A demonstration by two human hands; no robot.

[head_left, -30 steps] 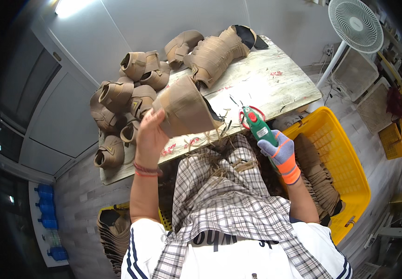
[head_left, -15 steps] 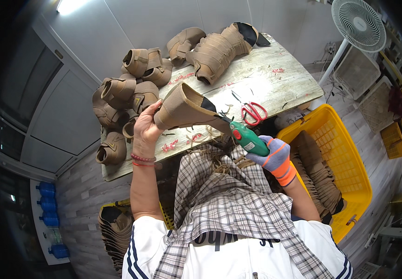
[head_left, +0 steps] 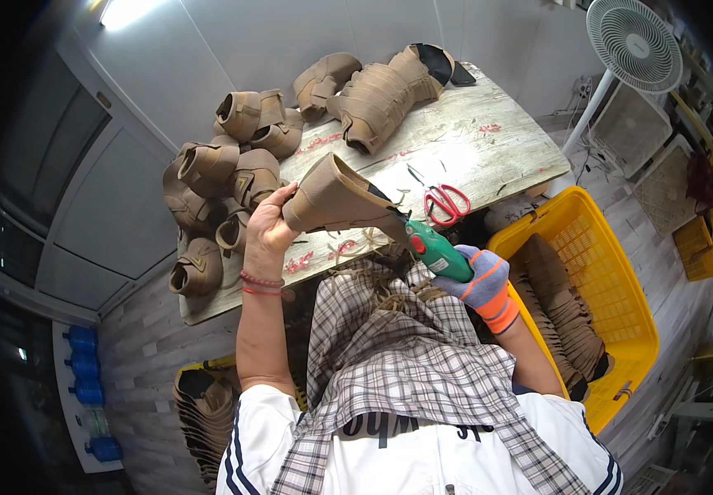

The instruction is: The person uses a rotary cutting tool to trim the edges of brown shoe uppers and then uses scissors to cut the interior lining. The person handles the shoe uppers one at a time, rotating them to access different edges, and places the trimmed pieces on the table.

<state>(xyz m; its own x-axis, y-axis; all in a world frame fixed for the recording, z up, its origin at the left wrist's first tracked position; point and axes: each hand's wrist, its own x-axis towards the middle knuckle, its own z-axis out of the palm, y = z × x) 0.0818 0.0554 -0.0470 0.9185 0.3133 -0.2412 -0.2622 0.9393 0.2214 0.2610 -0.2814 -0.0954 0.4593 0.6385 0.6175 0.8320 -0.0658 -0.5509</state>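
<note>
My bare left hand (head_left: pixel 270 223), with beaded and red bands at the wrist, grips a tan shoe upper (head_left: pixel 328 196) by its left end and holds it up over the table's near edge. In my right hand (head_left: pixel 480 282), gloved in grey and orange, is a green handheld electric cutter (head_left: pixel 439 252) with a red button. The cutter's tip meets the right edge of the upper; the blade itself is too small to make out. Just beyond it, red-handled scissors (head_left: pixel 447 204) lie on the table.
Several finished-looking uppers (head_left: pixel 208 169) are heaped along the left of the worn table (head_left: pixel 488 157), with a stacked row (head_left: pixel 381 99) at the back. A yellow basket (head_left: pixel 620 313) of uppers stands right, another stack (head_left: pixel 204 412) lower left. A fan (head_left: pixel 634 45) stands far right.
The upper has shifted slightly to the right and turned a little in my left hand. My right hand and the cutter have moved slightly left and down, staying at its edge.
</note>
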